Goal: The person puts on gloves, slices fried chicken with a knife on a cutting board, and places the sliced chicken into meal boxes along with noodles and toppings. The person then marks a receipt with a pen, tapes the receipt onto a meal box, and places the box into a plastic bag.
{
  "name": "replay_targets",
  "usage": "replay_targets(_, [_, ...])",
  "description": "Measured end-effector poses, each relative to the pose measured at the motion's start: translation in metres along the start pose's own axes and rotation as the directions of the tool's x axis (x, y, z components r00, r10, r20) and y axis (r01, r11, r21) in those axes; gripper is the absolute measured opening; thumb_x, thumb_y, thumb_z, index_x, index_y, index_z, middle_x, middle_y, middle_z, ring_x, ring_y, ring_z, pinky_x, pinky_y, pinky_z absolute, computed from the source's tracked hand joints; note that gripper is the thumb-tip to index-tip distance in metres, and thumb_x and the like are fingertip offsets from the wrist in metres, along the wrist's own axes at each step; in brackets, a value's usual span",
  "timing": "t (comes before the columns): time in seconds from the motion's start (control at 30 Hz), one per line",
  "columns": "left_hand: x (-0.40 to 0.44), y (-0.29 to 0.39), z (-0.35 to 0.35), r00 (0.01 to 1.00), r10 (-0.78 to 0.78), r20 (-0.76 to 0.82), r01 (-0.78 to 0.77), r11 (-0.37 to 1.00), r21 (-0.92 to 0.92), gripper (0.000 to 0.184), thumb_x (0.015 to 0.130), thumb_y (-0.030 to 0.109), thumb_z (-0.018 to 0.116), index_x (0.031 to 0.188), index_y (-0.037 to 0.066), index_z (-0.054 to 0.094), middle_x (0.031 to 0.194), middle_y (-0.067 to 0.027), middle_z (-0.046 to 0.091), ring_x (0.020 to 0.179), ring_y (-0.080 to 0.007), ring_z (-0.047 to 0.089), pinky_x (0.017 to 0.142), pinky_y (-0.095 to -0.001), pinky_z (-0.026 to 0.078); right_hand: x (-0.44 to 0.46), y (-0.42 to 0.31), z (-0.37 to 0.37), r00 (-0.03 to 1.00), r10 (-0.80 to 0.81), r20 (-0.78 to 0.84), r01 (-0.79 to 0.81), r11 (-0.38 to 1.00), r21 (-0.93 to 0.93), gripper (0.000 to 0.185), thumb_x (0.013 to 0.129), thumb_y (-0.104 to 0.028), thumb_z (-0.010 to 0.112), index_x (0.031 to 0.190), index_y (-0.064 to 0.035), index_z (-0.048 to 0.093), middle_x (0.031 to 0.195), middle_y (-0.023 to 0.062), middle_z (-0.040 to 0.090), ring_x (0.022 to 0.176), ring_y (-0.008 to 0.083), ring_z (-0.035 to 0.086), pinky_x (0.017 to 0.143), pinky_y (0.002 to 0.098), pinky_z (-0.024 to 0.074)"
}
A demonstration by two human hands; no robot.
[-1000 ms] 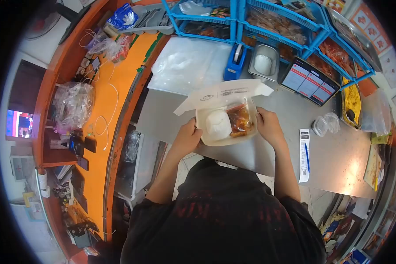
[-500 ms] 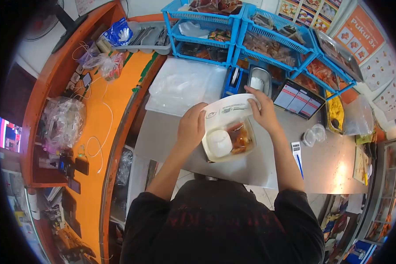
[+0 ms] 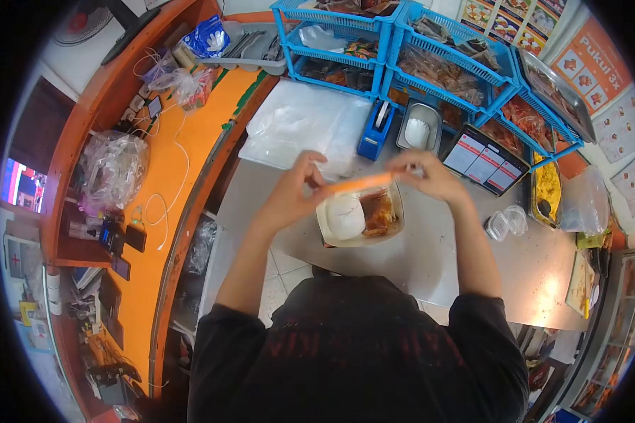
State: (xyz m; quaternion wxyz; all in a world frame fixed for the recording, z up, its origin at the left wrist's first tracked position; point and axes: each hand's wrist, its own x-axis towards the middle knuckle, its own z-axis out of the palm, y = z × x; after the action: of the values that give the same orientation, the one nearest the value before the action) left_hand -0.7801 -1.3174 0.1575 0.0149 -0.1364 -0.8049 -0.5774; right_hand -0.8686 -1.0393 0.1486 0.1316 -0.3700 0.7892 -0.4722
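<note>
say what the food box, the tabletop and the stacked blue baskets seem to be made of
Food box: probably paperboard, matte and pale inside, judging by its thin, folded-looking walls; any coating can't be told.
Tabletop: likely sheet metal, perhaps stainless steel, smooth grey with a bright glare toward the right.
Stacked blue baskets: apparently moulded plastic, evenly coloured, with slotted walls.

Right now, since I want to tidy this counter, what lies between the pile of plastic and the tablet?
In the head view, the blue tape dispenser and the metal container stand between the plastic pile and the tablet.
</note>
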Motion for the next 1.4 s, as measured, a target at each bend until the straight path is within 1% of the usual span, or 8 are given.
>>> replay_targets(0.1, [-0.044,-0.035,0.015,0.962,-0.016,0.273,-0.141,0.826,0.546,0.048,0.077,0.022,0.070,0.112,0.001,0.045,0.083,-0.0148,0.058,0.075,-0.0307,0.058,0.076,-0.0390,0.046,-0.036,0.024,0.019,0.936,0.180,0.303,-0.200,0.979,0.036,0.040,0.078,-0.024,0.067,0.109,-0.0005,0.059,0.095,0.0135,0.060,0.082,0.0212,0.058,0.075,0.0301,0.0455])
replay_targets(0.23, [-0.074,-0.034,0.060,0.966,-0.129,-0.223,0.248,0.695,0.675,0.066,0.074,0.036,0.071,0.115,-0.006,0.041,0.093,-0.0218,0.057,0.079,-0.0354,0.057,0.077,-0.0428,0.046,-0.056,0.018,0.062,0.912,0.230,-0.341,-0.344,0.881,-0.325,0.058,0.072,-0.035,0.073,0.108,0.0069,0.055,0.110,0.0200,0.052,0.098,0.0279,0.055,0.080,0.0364,0.0459])
replay_targets(0.43, [-0.069,-0.033,0.051,0.855,-0.418,-0.308,0.488,0.849,0.203,0.051,0.077,0.037,0.069,0.091,-0.010,0.055,0.083,-0.0186,0.060,0.074,-0.0234,0.059,0.063,-0.0356,0.047,-0.054,0.024,0.068,0.801,0.457,-0.387,-0.450,0.886,0.115,0.051,0.072,-0.029,0.072,0.103,0.0080,0.057,0.091,0.0195,0.062,0.083,0.0255,0.062,0.079,0.0326,0.0467])
replay_targets(0.63, [-0.068,-0.044,0.054,0.707,-0.706,0.031,0.706,0.705,-0.065,0.056,0.083,0.033,0.064,0.112,-0.013,0.051,0.103,-0.0270,0.060,0.104,-0.0318,0.056,0.089,-0.0358,0.042,-0.049,0.002,0.065,0.768,0.639,-0.042,-0.638,0.769,0.043,0.047,0.077,-0.022,0.067,0.113,0.0067,0.055,0.101,0.0216,0.062,0.086,0.0243,0.063,0.081,0.0314,0.0464])
replay_targets(0.7, [-0.081,-0.061,0.064,0.877,-0.303,-0.373,0.350,0.935,0.064,0.044,0.086,0.024,0.060,0.118,-0.006,0.053,0.118,-0.0277,0.053,0.120,-0.0367,0.045,0.098,-0.0369,0.036,-0.070,0.012,0.080,0.906,0.320,-0.278,-0.254,0.935,0.247,0.046,0.080,-0.016,0.065,0.121,0.0013,0.052,0.122,0.0257,0.051,0.093,0.0269,0.062,0.088,0.0342,0.0451])
replay_targets(0.9, [-0.109,-0.081,0.073,0.945,0.252,-0.210,-0.173,0.926,0.335,0.033,0.076,0.002,0.064,0.108,0.005,0.064,0.126,-0.0188,0.051,0.126,-0.0428,0.035,0.100,-0.0464,0.036,-0.102,0.016,0.094,0.952,0.009,-0.307,-0.061,0.985,-0.160,0.047,0.081,-0.012,0.063,0.126,-0.0128,0.051,0.138,0.0222,0.034,0.102,0.0347,0.058,0.089,0.0375,0.0470])
replay_targets(1.23, [-0.103,-0.071,0.086,0.920,0.344,-0.186,-0.226,0.856,0.464,0.031,0.068,0.003,0.071,0.097,0.001,0.063,0.122,-0.0144,0.054,0.122,-0.0432,0.040,0.096,-0.0486,0.039,-0.106,0.012,0.099,0.965,0.096,-0.244,-0.146,0.969,-0.197,0.046,0.079,-0.011,0.064,0.124,-0.0120,0.054,0.140,0.0203,0.032,0.111,0.0355,0.052,0.091,0.0370,0.0465])
replay_targets(1.4, [-0.054,-0.037,0.105,0.933,0.323,0.157,-0.355,0.764,0.539,0.022,0.064,0.007,0.075,0.072,0.003,0.055,0.102,-0.0102,0.060,0.107,-0.0321,0.053,0.088,-0.0402,0.043,-0.104,0.035,0.100,0.946,-0.078,-0.315,0.041,0.992,-0.123,0.044,0.082,-0.017,0.062,0.124,-0.0098,0.052,0.134,0.0200,0.043,0.105,0.0288,0.058,0.085,0.0328,0.0481])
